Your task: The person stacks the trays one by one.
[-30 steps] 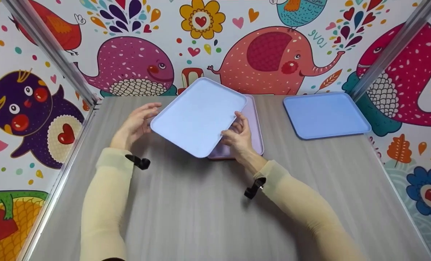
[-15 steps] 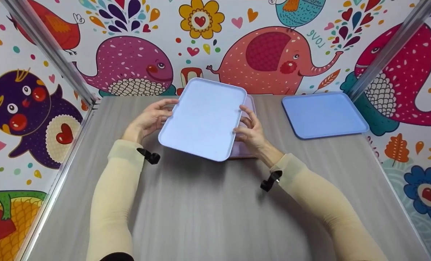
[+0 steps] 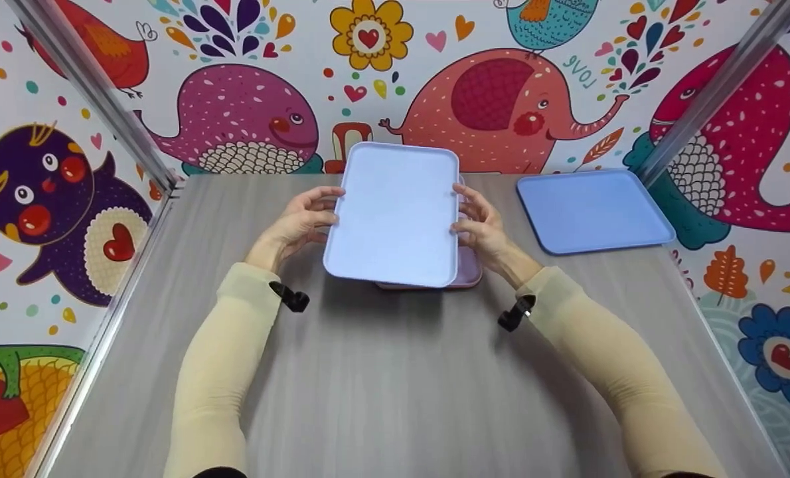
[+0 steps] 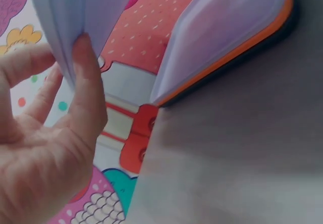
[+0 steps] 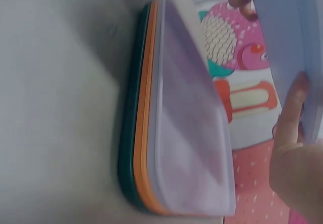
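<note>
A light blue rectangular tray (image 3: 395, 212) is held raised, its long sides running away from me. My left hand (image 3: 302, 222) pinches its left rim between thumb and fingers, while my right hand (image 3: 484, 229) grips the right rim. Below it lies a stack of trays, mostly covered by the raised one in the head view. From the right wrist, the stack shows a lavender tray (image 5: 194, 128) on top, an orange tray (image 5: 141, 148) under it and a dark green tray (image 5: 129, 153) at the bottom. A gap separates the held tray from this stack in both wrist views.
Another blue tray (image 3: 597, 211) lies flat at the back right of the grey wood-grain table (image 3: 395, 372). Patterned walls (image 3: 249, 119) close off the back and sides, with metal posts (image 3: 707, 93) at the back corners.
The light blue tray has turned from slanted to nearly straight and shifted right over the stack. My left hand has come in from the left and taken hold of its rim.
</note>
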`<state>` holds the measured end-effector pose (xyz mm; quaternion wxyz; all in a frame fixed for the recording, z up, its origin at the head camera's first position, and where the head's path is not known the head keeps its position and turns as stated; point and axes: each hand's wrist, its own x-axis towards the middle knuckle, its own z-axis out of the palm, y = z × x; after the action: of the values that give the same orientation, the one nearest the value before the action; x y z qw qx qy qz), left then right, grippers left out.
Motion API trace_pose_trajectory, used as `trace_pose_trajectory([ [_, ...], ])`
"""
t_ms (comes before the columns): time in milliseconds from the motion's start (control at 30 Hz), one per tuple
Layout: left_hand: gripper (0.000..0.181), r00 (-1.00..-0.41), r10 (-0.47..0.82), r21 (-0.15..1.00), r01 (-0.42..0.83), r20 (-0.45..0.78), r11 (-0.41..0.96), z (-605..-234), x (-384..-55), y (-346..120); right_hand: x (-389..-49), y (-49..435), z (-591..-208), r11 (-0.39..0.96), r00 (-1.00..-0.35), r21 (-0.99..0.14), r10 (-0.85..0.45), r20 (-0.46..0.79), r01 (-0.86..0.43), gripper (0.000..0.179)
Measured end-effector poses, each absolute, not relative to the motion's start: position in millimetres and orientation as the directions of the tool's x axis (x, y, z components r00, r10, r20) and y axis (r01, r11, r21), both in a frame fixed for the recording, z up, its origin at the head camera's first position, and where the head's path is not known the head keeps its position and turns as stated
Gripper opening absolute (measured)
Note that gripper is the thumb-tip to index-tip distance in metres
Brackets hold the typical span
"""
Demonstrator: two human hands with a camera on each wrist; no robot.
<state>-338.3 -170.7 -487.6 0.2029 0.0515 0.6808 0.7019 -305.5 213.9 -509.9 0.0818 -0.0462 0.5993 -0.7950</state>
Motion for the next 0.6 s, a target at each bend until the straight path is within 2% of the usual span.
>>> trace_pose_trajectory([
  [400,0.063,-0.945,0.262,0.98,-0.194,-0.196,0.033,-516,-338,-126,-328,248,-524,0.101,-0.989,-0.989,-0.095,-0.117,0.108,0.073],
  [600,0.065,-0.949,0.239,0.978,-0.194,-0.206,0.075,-531,-338,-108,-334,261,-536,0.195,-0.988,-0.971,-0.037,-0.15,0.14,0.064],
])
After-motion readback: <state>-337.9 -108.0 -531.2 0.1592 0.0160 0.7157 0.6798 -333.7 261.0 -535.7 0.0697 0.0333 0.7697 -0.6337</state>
